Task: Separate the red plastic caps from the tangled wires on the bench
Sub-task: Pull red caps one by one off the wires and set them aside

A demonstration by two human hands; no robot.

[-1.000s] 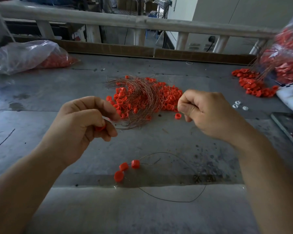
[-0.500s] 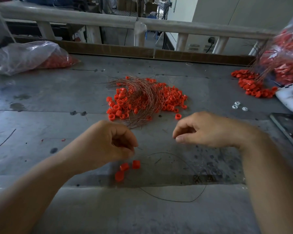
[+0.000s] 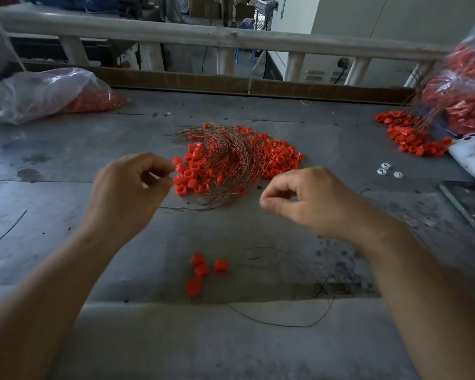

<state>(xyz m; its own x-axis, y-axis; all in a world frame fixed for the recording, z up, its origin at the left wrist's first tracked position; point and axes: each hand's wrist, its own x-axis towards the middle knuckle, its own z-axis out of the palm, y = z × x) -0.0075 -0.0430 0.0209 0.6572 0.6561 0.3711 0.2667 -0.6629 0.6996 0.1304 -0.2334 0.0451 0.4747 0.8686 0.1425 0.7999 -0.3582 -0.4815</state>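
A tangle of thin copper wires (image 3: pixel 228 160) lies over a heap of red plastic caps (image 3: pixel 192 174) at the bench's middle. My left hand (image 3: pixel 132 187) hovers just left of the heap, its fingers loosely curled and holding nothing. My right hand (image 3: pixel 299 198) hovers at the heap's near right edge. Its thumb and forefinger tips are pressed together, and I see nothing between them. Several loose red caps (image 3: pixel 203 270) lie apart from the heap, close to the front edge. A single dark wire (image 3: pixel 285 323) curls beside them.
A clear bag of red caps (image 3: pixel 47 94) lies at the back left. At the right are another bag of caps (image 3: pixel 466 91), a spilled pile of caps (image 3: pixel 409 135), a white device (image 3: pixel 472 157), small white parts (image 3: pixel 387 171) and a dark flat panel (image 3: pixel 469 201).
My left hand dropped its red cap onto the small group near the front, then rose toward the heap. My right hand dipped, then moved back up to the heap's edge.
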